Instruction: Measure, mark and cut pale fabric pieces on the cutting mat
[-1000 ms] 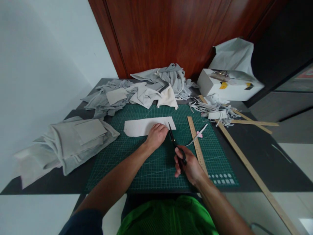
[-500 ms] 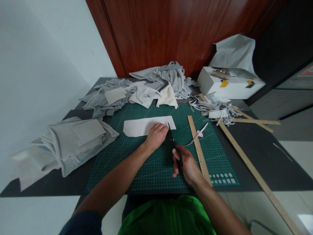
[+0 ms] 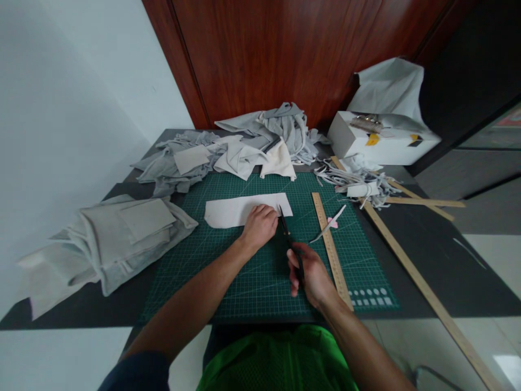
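A long white strip of fabric (image 3: 228, 210) lies crosswise on the green cutting mat (image 3: 252, 282). My left hand (image 3: 261, 224) is closed on the strip's near edge, right of its middle; the fingertips' grip is partly hidden. In my right hand (image 3: 311, 271) is a pair of black scissors (image 3: 286, 231), fingers in the handles. The blades point away from me, and their tips overlap the strip's right part, just right of my left hand. To the right, a wooden ruler (image 3: 331, 255) lies on the mat, crossed by a thin pale offcut (image 3: 325, 228) beside a pink scrap (image 3: 332, 222).
Grey cloth is heaped at the back (image 3: 285, 122), and folded pale fabric (image 3: 118, 233) lies at the left. A white box (image 3: 378, 144) stands at the back right. Tangled offcuts (image 3: 358, 176) rest near long wooden strips (image 3: 407, 260), one reaching past the table's front edge.
My left hand and the scissors have shifted very slightly to the left. The fabric strip lies almost exactly where it was.
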The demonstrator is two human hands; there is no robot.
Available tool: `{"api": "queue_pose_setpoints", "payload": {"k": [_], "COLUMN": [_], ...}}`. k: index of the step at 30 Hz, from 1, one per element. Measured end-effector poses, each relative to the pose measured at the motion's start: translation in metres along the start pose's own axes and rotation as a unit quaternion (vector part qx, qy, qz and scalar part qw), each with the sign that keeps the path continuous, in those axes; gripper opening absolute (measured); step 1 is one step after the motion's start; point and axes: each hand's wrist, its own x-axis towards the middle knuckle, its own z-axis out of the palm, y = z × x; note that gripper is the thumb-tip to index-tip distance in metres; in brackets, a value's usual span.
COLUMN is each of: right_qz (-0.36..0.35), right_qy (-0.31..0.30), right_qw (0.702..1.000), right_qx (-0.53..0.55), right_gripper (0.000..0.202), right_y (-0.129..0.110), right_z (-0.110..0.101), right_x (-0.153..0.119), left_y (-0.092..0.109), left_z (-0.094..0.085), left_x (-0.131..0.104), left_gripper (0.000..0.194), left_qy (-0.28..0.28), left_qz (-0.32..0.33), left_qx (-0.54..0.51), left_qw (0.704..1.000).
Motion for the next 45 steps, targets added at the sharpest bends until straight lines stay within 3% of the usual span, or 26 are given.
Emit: {"api": "queue_pose_setpoints", "payload": {"k": [14,45], "right_qz": [0.003,-0.003], "right_qy": [-0.001,0.01], "right_qw": [1.0,1.0], "right_qx": [-0.013,-0.029], "right_gripper": [0.052,0.05], "right_y": [0.002,-0.009], "right_z": [-0.007,0.002], "right_x": [0.003,0.015], "left_y": [-0.003,-0.002], "left_z": [0.005,0.002], "left_x": [0.0,-0.001], "left_gripper": [0.018,0.022], "left_qy": [0.02,0.014], "left_qz": [0.02,0.009], "left_qx": [-0.016,-0.028], "left_qw": [0.999,0.999]}}
